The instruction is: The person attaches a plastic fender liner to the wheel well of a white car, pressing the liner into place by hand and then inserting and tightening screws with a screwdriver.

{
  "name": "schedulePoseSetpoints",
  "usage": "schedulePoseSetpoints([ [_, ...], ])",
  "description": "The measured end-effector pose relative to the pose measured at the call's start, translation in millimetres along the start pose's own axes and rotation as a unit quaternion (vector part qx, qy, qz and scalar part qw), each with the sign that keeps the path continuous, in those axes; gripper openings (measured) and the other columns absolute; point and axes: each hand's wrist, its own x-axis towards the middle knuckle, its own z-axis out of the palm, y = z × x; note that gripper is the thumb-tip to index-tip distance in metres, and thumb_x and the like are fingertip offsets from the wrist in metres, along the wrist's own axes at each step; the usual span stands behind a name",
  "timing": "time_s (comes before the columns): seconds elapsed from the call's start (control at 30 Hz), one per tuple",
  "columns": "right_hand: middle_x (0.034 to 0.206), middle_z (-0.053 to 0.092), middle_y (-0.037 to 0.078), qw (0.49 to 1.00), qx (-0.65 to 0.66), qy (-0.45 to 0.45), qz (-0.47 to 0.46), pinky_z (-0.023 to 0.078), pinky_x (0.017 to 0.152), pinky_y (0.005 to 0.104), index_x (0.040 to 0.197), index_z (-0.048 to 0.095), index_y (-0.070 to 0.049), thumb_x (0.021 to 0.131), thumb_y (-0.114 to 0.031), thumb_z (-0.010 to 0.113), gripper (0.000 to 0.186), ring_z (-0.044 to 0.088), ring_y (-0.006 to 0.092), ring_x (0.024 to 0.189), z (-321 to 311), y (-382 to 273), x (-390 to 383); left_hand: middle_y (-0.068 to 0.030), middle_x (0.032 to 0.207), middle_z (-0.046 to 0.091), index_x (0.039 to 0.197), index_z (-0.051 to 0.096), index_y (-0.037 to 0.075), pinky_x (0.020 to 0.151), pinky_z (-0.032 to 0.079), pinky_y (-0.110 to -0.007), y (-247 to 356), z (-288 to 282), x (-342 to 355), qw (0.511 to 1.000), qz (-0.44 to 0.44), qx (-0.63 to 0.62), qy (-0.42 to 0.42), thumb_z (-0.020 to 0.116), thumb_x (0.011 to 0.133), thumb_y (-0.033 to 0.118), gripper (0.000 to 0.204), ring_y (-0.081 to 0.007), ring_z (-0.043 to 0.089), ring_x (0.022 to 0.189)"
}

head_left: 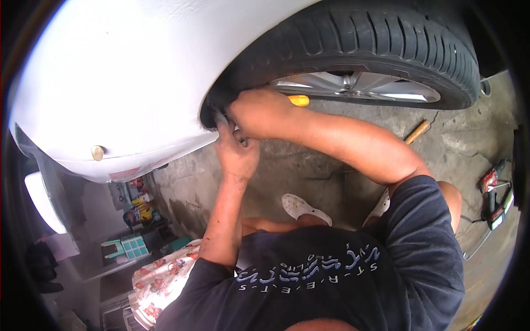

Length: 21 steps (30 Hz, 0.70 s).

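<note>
Near upper centre of frame, my right hand [262, 113] is closed round a yellow handle [298, 101], its end jutting out toward the tyre [381, 41], which fills the upper right with its silver rim [353, 85]. Just below, my left hand [237, 151] has its fingers bent up at the arch edge of the white car panel [127, 77], upper left; cannot tell whether they pinch anything. Wooden handle [418, 132] on the concrete floor [342, 149], right of centre; pale shoe [306, 209] lower centre.
</note>
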Motion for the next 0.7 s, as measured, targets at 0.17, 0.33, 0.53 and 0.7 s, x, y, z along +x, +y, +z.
schedulePoseSetpoints([
  [0.17, 0.088, 0.079, 0.017, 0.999, -0.030, -0.001, 0.020, 0.063, 0.076, 0.0495, 0.098, 0.079, -0.007, 0.087, -0.024, 0.074, 0.021, 0.079, 0.0370, 0.086, -1, -6, 1, -0.0180, 0.129, 0.074, 0.163, 0.021, -0.012, 0.095, 0.059, -0.029, 1, 5, 1, 0.999, -0.004, 0.038, 0.003, 0.078, 0.092, 0.001, 0.092, -0.0176, 0.074, 0.112],
  [0.33, 0.089, 0.079, 0.018, 0.997, -0.058, 0.051, 0.007, 0.063, 0.077, 0.0492, 0.097, 0.079, -0.007, 0.087, -0.022, 0.073, 0.019, 0.079, 0.0375, 0.086, 10, -6, 6, -0.0199, 0.127, 0.075, 0.161, 0.023, -0.013, 0.096, 0.059, -0.032, 6, 5, 5, 0.996, 0.052, 0.062, 0.026, 0.081, 0.090, 0.007, 0.094, -0.0222, 0.075, 0.113],
  [0.53, 0.094, 0.077, 0.022, 0.995, 0.057, -0.010, 0.086, 0.061, 0.081, 0.0518, 0.099, 0.076, -0.002, 0.084, -0.018, 0.071, 0.022, 0.076, 0.0428, 0.092, -2, -13, 10, -0.0269, 0.127, 0.074, 0.163, 0.021, -0.011, 0.095, 0.060, -0.039, 7, 11, -11, 0.994, -0.032, 0.102, 0.017, 0.082, 0.090, 0.015, 0.099, -0.0317, 0.077, 0.114],
  [0.7, 0.100, 0.071, 0.016, 0.994, 0.038, 0.105, 0.003, 0.058, 0.078, 0.0526, 0.101, 0.073, -0.003, 0.084, -0.013, 0.069, 0.020, 0.072, 0.0422, 0.096, 16, 2, -11, -0.0286, 0.127, 0.073, 0.164, 0.008, -0.012, 0.094, 0.061, -0.040, 17, 29, -13, 0.973, -0.002, 0.222, 0.062, 0.083, 0.088, 0.014, 0.109, -0.0349, 0.076, 0.114],
])
